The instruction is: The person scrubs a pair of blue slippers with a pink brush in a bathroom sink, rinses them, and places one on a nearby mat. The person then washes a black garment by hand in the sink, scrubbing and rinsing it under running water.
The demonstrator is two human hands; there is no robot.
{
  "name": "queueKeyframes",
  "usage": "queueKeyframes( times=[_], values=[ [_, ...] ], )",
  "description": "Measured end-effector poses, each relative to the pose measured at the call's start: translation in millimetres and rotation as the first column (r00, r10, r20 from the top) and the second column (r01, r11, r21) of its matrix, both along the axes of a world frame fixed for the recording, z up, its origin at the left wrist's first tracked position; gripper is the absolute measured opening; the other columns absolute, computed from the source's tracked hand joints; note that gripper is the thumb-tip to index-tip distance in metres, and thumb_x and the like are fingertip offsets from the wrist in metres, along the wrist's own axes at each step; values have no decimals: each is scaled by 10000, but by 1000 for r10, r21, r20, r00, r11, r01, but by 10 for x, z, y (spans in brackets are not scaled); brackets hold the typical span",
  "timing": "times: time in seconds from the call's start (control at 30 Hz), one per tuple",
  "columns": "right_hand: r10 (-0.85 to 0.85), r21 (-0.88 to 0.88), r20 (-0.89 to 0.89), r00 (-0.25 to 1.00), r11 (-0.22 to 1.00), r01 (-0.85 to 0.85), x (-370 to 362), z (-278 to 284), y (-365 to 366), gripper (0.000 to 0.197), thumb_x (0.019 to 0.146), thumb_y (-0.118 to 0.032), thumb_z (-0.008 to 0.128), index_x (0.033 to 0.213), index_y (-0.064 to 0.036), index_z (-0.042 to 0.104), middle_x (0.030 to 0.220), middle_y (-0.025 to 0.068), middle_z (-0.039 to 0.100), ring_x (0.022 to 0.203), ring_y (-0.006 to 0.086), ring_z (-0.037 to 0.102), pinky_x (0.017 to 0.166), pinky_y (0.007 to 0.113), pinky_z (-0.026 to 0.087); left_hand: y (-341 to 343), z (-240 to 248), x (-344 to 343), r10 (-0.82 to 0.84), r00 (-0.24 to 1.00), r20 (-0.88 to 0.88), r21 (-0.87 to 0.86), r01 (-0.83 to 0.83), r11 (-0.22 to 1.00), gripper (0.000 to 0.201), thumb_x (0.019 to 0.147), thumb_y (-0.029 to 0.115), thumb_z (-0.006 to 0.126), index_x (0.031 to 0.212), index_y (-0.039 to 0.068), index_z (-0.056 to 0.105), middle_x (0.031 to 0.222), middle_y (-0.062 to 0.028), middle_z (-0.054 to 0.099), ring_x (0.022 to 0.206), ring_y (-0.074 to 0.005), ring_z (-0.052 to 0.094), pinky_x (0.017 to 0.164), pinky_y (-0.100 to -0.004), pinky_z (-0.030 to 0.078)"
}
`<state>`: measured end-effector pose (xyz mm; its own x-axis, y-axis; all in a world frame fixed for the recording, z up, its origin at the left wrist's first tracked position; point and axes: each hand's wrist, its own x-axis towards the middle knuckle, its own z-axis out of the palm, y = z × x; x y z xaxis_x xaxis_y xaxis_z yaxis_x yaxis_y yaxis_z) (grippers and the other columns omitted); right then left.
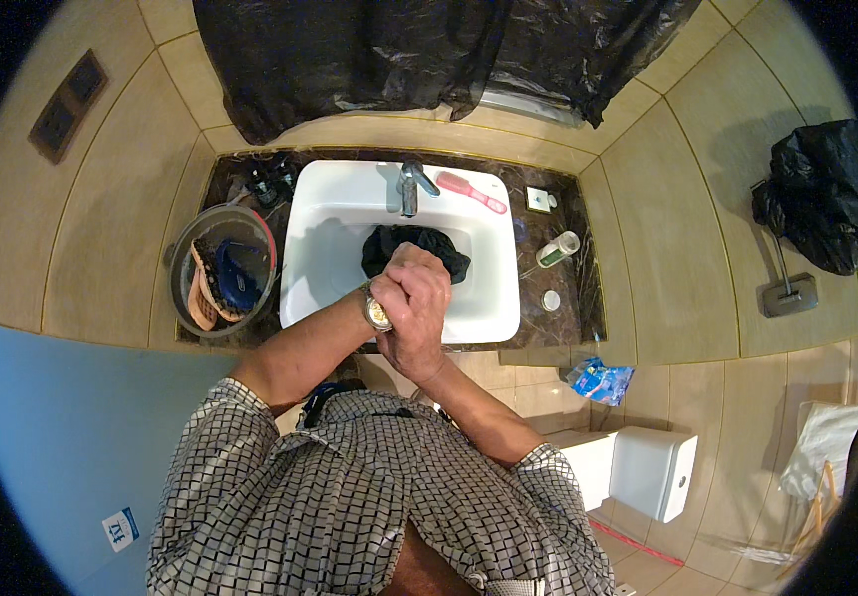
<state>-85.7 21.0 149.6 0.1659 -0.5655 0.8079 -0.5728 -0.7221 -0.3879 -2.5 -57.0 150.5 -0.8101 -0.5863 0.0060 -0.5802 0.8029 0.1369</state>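
Over the front of the white sink (325, 233), my two hands overlap. My left hand (423, 260) reaches in past the wristwatch (378, 314), and its fingers are mostly hidden. Coming from the right, my right hand (411, 323) lies across my left one, with its fingers bent against the watch at my left wrist. A bunched black cloth (439, 246) sits in the basin just beyond my hands; whether my left hand touches it I cannot tell. The metal tap (409, 189) stands behind the cloth.
A pink brush (471, 193) lies on the sink's back right rim. On the dark counter are a small bottle (558, 249) and a round white lid (550, 300). At left, a grey bucket (183, 288) holds an orange slotted thing and a blue one. A toilet (647, 472) stands behind right.
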Motion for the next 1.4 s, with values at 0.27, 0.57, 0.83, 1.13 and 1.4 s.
queueKeyframes(
  times=[0.27,0.57,0.83,1.13,1.4],
  values=[
    [28,41,-34,999,999,-26,-91,-13,5,623,646,-10,773,1244,-144,659,1327,155,584,1243,417,544,1040,569,419,-29,45,-57,-6,1000,18,-8,6,1000,157,886,303,674,804,187,742,809,-11,755,675,-236,699,654,-439,486],
    [155,227,-76,985,965,-135,-187,222,152,700,751,-38,827,1405,-129,596,1483,218,494,1334,467,484,1123,569,393,-104,92,-60,87,954,288,-33,-81,996,155,889,260,659,755,212,720,739,18,723,596,-223,632,634,-434,416],
    [-86,470,-79,993,875,113,-736,-225,173,752,845,-11,801,1509,-19,449,1475,222,505,1322,381,533,1039,472,506,33,124,82,21,974,225,-179,20,984,89,852,189,682,791,155,738,736,-41,723,761,-242,697,765,-435,451],
    [-171,651,-59,983,741,168,-865,-995,234,730,909,-40,758,1552,-27,413,1428,214,541,1224,350,603,909,418,586,7,49,145,-106,990,89,-291,127,948,99,817,204,732,783,125,781,674,-49,710,705,-263,703,727,-463,474],
    [-177,680,-43,983,716,159,-763,-945,154,748,914,-12,748,1567,-19,384,1417,206,552,1168,328,643,854,397,602,-14,83,140,-196,977,87,-366,214,906,79,770,203,745,722,141,749,668,-16,695,701,-229,677,727,-429,457]
  ],
)
